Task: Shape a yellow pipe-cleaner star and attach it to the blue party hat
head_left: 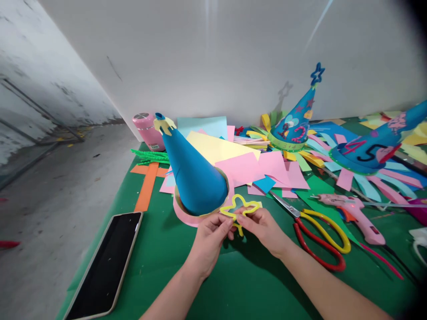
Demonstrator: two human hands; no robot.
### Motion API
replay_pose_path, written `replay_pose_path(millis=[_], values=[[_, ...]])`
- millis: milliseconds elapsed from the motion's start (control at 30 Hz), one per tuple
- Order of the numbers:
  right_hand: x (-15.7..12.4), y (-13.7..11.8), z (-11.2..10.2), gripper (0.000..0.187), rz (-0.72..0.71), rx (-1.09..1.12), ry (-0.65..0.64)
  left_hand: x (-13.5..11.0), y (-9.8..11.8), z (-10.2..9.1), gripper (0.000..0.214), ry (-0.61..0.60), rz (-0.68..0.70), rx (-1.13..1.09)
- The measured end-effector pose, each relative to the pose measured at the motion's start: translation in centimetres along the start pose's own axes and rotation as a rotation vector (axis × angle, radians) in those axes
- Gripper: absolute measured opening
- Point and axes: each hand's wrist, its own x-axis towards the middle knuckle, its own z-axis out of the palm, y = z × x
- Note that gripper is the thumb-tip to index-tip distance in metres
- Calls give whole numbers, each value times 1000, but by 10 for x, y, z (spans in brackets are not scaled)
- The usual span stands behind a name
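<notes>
A yellow pipe cleaner (240, 206) bent into a looped, flower-like outline is pinched between both hands over the green table. My left hand (209, 238) grips its left lobe with thumb and fingertips. My right hand (262, 225) pinches its lower middle, where a short stem hangs down. Just behind them stands a plain blue paper cone hat (193, 171) on a pink paper ring (187, 216), tilted toward the left, with a yellow trim at its tip.
A dark tablet (108, 262) lies at the left table edge. Red-and-yellow scissors (316, 231) and a pink glue gun (355, 213) lie to the right. Coloured paper sheets (247, 166), two decorated cone hats (296, 122), green pipe cleaners (150, 156) and a pink bottle (147, 129) sit behind.
</notes>
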Motion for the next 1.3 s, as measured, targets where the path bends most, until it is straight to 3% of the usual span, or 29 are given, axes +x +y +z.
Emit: replay_pose_path(millis=[133,500,800,933,1033,1200,1300], values=[[-3,0,-4,28,62,-43,73,2,1,-1,15,74,14,-8],[-6,9,4,16,49,128,-87,1,-1,-7,16,50,145,185],[-6,12,1,16,90,176,-112,-2,6,-3,22,59,187,312],[-5,9,2,17,-17,8,-95,1,1,-5,17,66,191,230],[-6,8,4,19,-14,-89,-86,2,0,-4,14,54,129,102],[-8,9,4,21,4,-108,-94,1,-1,-3,12,74,84,17],[-7,9,2,19,-42,-61,-9,1,-3,-4,12,88,89,44]])
